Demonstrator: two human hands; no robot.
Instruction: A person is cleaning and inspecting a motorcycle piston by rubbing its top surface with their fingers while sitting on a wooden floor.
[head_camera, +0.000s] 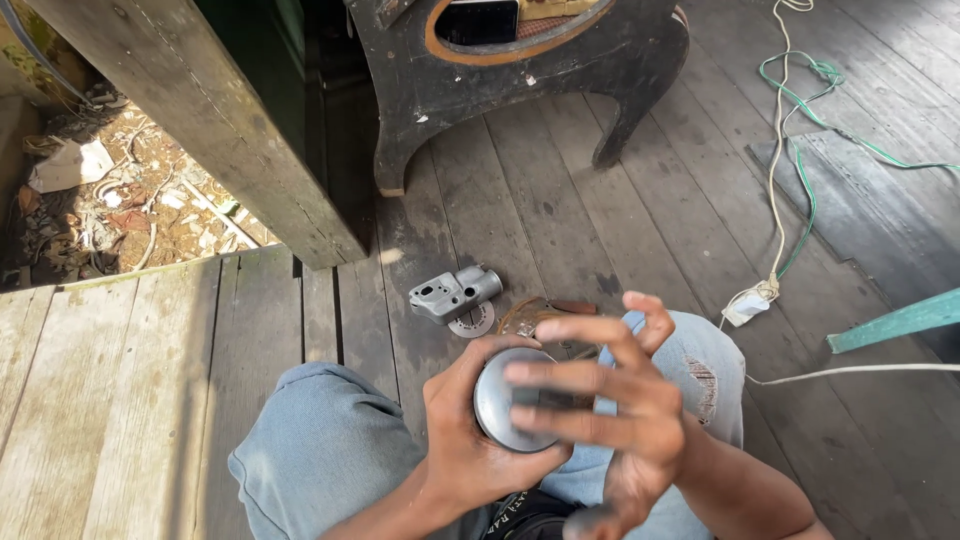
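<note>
Person's sitting on the plank floor (560, 200), knees up in pale jeans (330, 450). Left hand (470, 440) is wrapped round a round grey metal cap (505, 400), thumb over its upper edge, holding it in front of the lap between the knees. Right hand (610, 420) is spread flat w/ fingers (570, 375) laid across the cap's face, not closed on it; it's blurred, so prob. rubbing or turning, can't say which.

On the floor just beyond the knees: a small grey cast housing (452, 292) w/ a thin toothed disc (474, 322) at its side, and a rusty brown part (535, 315) touching the right knee. Farther back a dark wooden chair (520, 90), a post (210, 120) to the left, white and green cables (790, 160) off to the right.

Step in hand looks like working the cap's face by hand. Next move calls for a steady left grip so the cap doesn't slip while the right palm presses or twists.
</note>
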